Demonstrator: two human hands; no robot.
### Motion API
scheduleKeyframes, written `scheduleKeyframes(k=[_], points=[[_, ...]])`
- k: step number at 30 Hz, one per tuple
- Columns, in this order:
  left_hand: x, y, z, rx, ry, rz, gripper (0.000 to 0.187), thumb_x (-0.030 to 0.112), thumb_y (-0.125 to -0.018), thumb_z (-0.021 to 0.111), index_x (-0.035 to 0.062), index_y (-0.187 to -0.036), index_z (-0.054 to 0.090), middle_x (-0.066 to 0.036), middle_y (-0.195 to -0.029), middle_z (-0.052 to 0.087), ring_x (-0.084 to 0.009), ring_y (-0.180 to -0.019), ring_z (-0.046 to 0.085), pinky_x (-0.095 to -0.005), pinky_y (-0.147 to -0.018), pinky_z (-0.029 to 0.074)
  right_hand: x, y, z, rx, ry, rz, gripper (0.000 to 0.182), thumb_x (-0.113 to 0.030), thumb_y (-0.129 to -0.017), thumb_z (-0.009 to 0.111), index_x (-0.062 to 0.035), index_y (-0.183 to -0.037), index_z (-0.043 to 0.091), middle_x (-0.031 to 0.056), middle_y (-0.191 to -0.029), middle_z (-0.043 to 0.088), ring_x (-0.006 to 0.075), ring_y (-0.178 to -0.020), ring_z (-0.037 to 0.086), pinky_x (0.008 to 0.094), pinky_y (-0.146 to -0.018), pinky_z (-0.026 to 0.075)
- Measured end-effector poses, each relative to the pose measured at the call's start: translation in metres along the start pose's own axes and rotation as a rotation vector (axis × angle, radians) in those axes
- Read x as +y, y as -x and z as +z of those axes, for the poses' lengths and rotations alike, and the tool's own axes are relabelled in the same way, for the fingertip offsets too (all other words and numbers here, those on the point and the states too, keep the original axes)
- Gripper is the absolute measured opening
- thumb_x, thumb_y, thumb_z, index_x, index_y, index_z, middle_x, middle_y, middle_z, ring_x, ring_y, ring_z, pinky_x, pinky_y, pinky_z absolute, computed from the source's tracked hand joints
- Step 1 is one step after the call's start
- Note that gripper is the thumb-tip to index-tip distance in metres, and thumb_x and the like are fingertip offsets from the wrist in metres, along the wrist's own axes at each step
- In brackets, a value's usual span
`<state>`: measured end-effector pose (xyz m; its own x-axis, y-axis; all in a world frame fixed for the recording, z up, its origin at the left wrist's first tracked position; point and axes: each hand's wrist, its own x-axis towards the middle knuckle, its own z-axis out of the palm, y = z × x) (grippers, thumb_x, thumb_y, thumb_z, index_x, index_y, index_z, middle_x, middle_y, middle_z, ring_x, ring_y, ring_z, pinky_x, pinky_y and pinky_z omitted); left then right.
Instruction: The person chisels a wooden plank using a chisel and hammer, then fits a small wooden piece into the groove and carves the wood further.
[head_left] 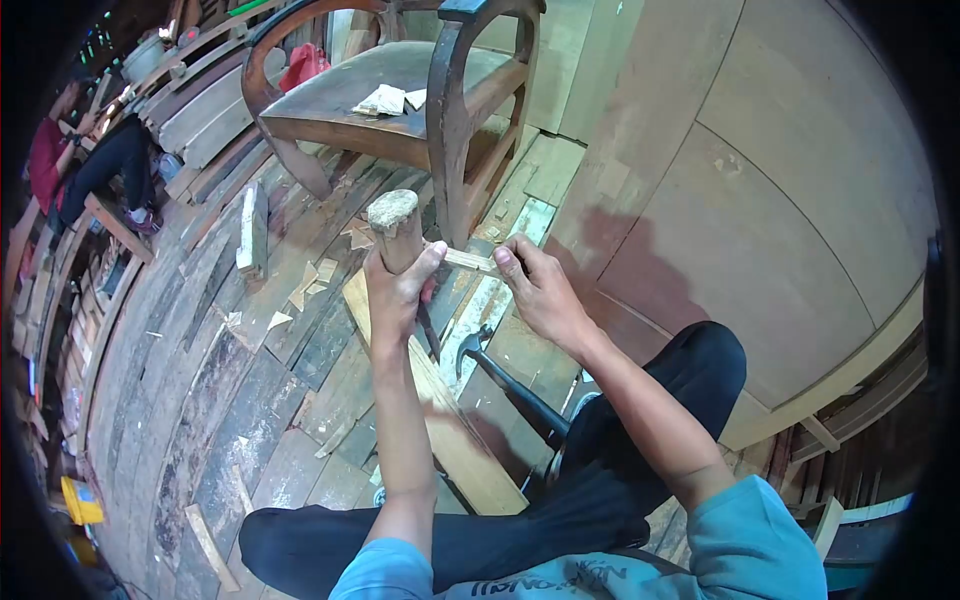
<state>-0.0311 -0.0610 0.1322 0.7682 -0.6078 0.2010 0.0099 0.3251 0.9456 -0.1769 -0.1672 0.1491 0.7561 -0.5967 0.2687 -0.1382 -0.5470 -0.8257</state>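
Note:
My left hand (pixel 397 290) is wrapped round a thick wooden mallet (pixel 394 212) with a pale, worn round top. Between my two hands runs a thin strip of wood (pixel 470 261); its left end meets my left thumb. My right hand (pixel 540 290) pinches the strip's right end between thumb and fingers. Under my left hand a narrow dark tool (pixel 428 325) points down, partly hidden by the hand. A claw hammer (pixel 510 383) lies below, between my hands and my legs. Beside it a long light plank (pixel 450 430) rests on the floor.
A wooden armchair (pixel 350 145) with paper-like scraps on its seat stands ahead. Wood chips (pixel 305 285) and a block (pixel 252 230) lie on the plank floor. Large wooden panels (pixel 760 200) lean at the right. Another person (pixel 100 165) sits at the far left by stacked boards.

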Motion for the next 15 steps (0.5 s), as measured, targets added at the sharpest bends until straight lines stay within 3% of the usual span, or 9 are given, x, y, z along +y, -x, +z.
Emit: scheduleKeyframes(k=[6,15], points=[[-0.0033,-0.0009,-0.0016,-0.004,0.042,0.002,0.023,0.017,-0.074,0.075,0.001,-0.082,0.061,0.001,-0.058,0.053,-0.0063,-0.044,0.045,-0.0208,-0.04,0.034,0.0051,-0.0008,0.0035,0.053,-0.008,-0.079,0.034,-0.034,-0.096,0.049,-0.0001,-0.093,0.048,0.0141,-0.073,0.053,0.0205,-0.068,0.049,0.0373,-0.064,0.041],[-0.0025,-0.0028,-0.0083,-0.054,0.018,0.013,0.024,0.017,-0.074,0.075,-0.0009,-0.086,0.064,0.001,-0.058,0.053,-0.0061,-0.043,0.045,-0.0213,-0.04,0.034,0.0042,0.0,0.0047,0.017,0.003,-0.031,0.029,-0.03,-0.094,0.052,-0.0012,-0.097,0.05,0.0133,-0.079,0.055,0.0226,-0.072,0.052,0.0368,-0.067,0.043]])
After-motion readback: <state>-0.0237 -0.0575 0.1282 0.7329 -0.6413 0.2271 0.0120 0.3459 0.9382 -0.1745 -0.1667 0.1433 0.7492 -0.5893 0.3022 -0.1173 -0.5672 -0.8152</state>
